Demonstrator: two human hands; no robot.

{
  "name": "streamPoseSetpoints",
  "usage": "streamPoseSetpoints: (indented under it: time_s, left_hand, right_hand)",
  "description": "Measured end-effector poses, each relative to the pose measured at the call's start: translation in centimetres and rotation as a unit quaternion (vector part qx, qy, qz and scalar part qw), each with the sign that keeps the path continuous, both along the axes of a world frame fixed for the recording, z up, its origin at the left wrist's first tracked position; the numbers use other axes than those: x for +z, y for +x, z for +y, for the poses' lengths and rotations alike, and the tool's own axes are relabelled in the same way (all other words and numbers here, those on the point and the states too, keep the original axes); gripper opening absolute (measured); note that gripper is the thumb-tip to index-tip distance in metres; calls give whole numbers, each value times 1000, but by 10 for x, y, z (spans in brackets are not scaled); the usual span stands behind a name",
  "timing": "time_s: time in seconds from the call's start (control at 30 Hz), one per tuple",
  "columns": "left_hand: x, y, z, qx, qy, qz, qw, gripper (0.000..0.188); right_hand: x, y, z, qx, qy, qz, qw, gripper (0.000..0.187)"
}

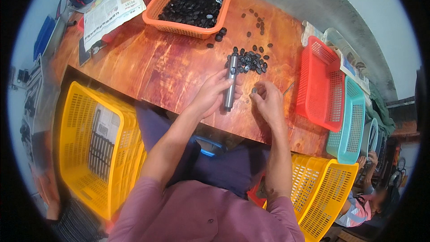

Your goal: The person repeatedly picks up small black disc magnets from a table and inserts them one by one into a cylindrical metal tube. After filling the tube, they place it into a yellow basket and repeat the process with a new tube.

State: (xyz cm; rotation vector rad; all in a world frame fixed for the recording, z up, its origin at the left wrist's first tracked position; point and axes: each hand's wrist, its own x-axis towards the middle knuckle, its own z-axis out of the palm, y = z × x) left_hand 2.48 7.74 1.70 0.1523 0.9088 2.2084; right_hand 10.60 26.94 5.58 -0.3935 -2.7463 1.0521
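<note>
- The wooden table (pixel 165 69) carries the work; the stage looks like mid-batch, one piece at a time, though that is a judgement.
- The orange basket (pixel 179 27), at the table's far side, is well filled with black oval pieces (pixel 192 1). Whether these await handling or are done with, I cannot tell (a few show a pale face).
- The red basket (pixel 320 80) is to the right of the orange basket and nearer the person; what part it plays in the count is unclear.
- The left hand (pixel 217 90) is wrapped around the metal tube, nearer the person than the orange basket. The right hand (pixel 270 103) is just beside it, apart from it, with thumb and finger pinched together.
- A loose heap (pixel 253 62) of black ovals lies nearer the person than the orange basket, toward its right; many pieces there seem left to deal with, if they are the supply.
- The metal tube (pixel 229 92) stands out beyond the left hand at both ends, near the heap; a dark oval spot shows on its side, perhaps a seated piece.
- One small oval piece (pixel 254 90) is in the right fingertips, apart from the tube, so its step appears not yet done.
</note>
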Motion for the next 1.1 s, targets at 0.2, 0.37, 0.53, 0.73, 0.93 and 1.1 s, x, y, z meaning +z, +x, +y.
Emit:
streamPoseSetpoints:
  time_s: [0.2, 0.37, 0.53, 0.73, 0.93, 1.1]
  left_hand:
    - [-1, 0, 0, 0, 14, -10, 1000, 48]
    - [-3, 1, 1, 7, 9, 2, 1000, 51]
    - [0, 4, 1, 13, -36, 25, 999, 52]
    - [8, 5, -2, -13, 6, 31, 999, 52]
    - [14, 18, -5, -7, -10, 144, 990, 49]
    - [22, 18, -10, -44, -44, 242, 968, 48]
  right_hand:
    - [-8, 2, 7, 26, 8, 5, 1000, 21]
    - [-8, 1, 4, 17, -1, 14, 1000, 21]
    - [-13, 2, 3, 0, -5, 29, 1000, 21]
    - [-25, 4, 3, -9, -8, 73, 997, 22]
    - [-27, 5, 2, -12, -7, 89, 996, 21]
    - [-28, 4, 4, -12, -17, 90, 996, 20]
